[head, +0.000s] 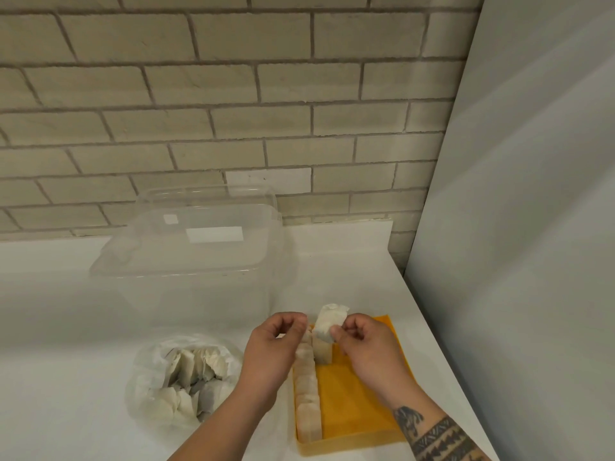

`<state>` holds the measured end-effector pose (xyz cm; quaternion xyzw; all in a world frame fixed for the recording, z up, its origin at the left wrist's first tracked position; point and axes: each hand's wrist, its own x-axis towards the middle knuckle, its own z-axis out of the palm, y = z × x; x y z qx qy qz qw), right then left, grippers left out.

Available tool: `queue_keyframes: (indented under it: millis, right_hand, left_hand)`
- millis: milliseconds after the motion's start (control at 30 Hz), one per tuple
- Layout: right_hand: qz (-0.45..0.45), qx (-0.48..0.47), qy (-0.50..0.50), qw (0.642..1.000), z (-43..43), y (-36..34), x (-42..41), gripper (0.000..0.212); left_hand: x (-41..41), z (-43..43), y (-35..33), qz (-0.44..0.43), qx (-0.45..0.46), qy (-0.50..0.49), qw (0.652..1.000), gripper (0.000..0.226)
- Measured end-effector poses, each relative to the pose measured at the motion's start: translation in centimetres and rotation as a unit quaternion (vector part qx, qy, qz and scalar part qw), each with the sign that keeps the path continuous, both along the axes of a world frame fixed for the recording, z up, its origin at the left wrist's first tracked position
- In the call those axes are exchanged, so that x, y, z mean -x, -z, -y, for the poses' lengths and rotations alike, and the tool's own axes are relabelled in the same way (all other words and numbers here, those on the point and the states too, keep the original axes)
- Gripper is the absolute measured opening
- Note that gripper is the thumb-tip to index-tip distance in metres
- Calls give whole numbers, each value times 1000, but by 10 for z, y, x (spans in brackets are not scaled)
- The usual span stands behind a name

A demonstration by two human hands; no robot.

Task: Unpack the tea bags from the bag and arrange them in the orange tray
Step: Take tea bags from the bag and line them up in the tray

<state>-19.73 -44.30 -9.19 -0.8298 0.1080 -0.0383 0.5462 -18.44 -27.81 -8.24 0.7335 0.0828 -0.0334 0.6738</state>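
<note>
An orange tray [357, 404] lies on the white counter at the lower middle. A row of tea bags [307, 400] stands along its left side, and a second short stack [323, 352] begins beside it. My right hand [369, 347] pinches a white tea bag [329, 322] above the tray's far end. My left hand [269, 351] hovers over the tray's left edge with fingers curled; whether it holds anything is hidden. A clear plastic bag [183, 377] with several tea bags lies open to the left of the tray.
A large clear plastic container [199, 257] with its lid on stands behind the bag against a brick wall. A grey panel [515, 227] rises along the counter's right edge, close to the tray.
</note>
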Motion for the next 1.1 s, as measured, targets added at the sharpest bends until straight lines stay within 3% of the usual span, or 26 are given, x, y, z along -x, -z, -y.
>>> queue_keyframes:
  millis: [133, 233, 400, 567, 767, 1100]
  right_hand:
    - [-43, 80, -22, 996, 21, 16, -11, 22]
    - [-84, 135, -65, 985, 21, 34, -13, 21]
    - [-106, 170, -85, 976, 9, 55, -19, 24]
    - [-108, 171, -58, 978, 1, 62, -22, 11]
    - [-119, 162, -29, 979, -1, 64, -21, 25]
    - [-116, 169, -35, 978, -5, 66, -26, 21]
  left_hand:
    - [-9, -12, 12, -37, -67, -46, 996, 14]
    - [-12, -15, 28, -75, -127, -19, 989, 12]
    - [-14, -14, 44, -120, -195, 28, 973, 27]
    - [-14, -15, 48, -112, -207, 38, 971, 27]
    - [-14, -15, 50, -116, -206, 41, 971, 27]
    - [-12, -14, 44, -123, -211, 43, 969, 26]
